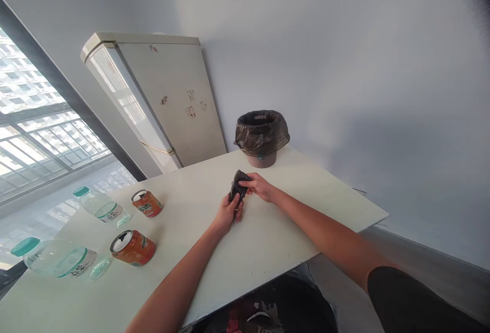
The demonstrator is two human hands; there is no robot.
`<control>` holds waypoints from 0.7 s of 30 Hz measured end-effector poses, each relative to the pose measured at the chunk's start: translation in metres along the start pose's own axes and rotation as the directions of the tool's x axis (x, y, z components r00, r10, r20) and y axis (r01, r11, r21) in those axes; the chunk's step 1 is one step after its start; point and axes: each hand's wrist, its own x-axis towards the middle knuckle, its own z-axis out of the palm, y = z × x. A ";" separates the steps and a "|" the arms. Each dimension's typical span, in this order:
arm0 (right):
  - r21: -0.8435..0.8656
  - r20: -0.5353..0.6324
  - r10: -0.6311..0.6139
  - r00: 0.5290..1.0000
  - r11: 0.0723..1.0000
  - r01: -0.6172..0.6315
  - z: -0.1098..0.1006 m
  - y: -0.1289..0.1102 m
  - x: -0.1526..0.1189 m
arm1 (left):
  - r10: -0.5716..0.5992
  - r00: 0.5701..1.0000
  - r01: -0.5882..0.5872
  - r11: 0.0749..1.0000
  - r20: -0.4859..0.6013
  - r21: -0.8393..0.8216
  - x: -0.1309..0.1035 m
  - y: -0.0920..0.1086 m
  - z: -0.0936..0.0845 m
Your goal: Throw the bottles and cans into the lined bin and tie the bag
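Note:
Over the middle of the table, both of my hands grip a bunched black plastic bag (239, 182). My left hand (228, 211) is closed round its lower end, thumb on top. The upper right side of the bag is pinched by my right hand (259, 187), whose fingers are partly hidden. Just beyond stands a brown bin (263, 160), lined with a dark bag (260, 136) folded down over its rim. Neither hand touches the bin.
On the left of the white table (283, 220) stand two orange drink cans (147, 204) and two clear bottles (101, 206) with green caps. Behind the table are a fridge (172, 98) and a grey wall (337, 57); a window (42, 103) is at left.

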 end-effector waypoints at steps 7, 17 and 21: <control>0.150 0.214 0.059 0.975 0.984 -0.092 0.001 0.004 -0.009 | 0.001 1.000 -0.001 1.000 0.004 0.014 0.001 -0.004 0.000; 0.110 0.294 0.066 0.954 0.989 -0.102 0.008 0.011 -0.008 | -0.001 0.998 -0.005 0.996 0.067 0.092 0.006 -0.006 -0.003; 0.209 0.273 0.041 0.961 0.973 -0.101 0.015 0.004 -0.012 | -0.025 0.997 0.018 0.996 0.080 0.090 0.005 -0.005 -0.003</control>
